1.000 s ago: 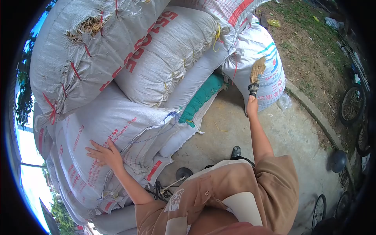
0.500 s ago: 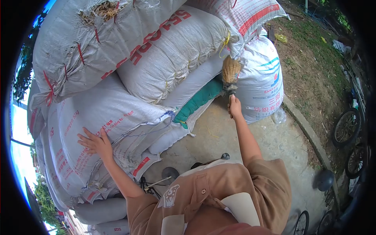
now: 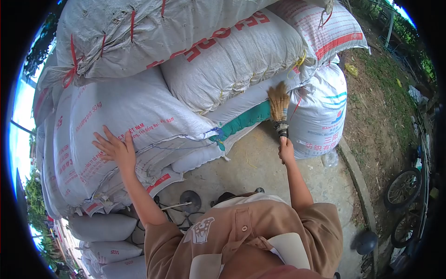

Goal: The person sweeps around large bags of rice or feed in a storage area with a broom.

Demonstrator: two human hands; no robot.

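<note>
My right hand (image 3: 286, 150) is wrapped round the dark handle of a straw hand broom (image 3: 278, 105). Its bristles point up and away from me, in front of the gap between the stacked sacks and a white upright sack (image 3: 321, 111) with blue stripes. My left hand (image 3: 117, 148), fingers spread, lies flat on a large white woven sack (image 3: 125, 109) with red print. Above that one rests another white sack (image 3: 237, 60) with big red lettering, its edge stitched shut. A green sack (image 3: 246, 122) shows lower in the pile.
A bulging sack with red ties (image 3: 116, 42) tops the stack. Concrete floor (image 3: 251, 167) lies below, bordered by a kerb (image 3: 355, 176), then dirt and grass. Bicycle wheels (image 3: 403, 188) and a dark ball (image 3: 366, 242) are on the right. More sacks (image 3: 109, 228) lie lower left.
The broom and my right hand have come lower in the view, and the bristles have fanned out. My left hand stays spread on the same sack. The camera view has shifted slightly.
</note>
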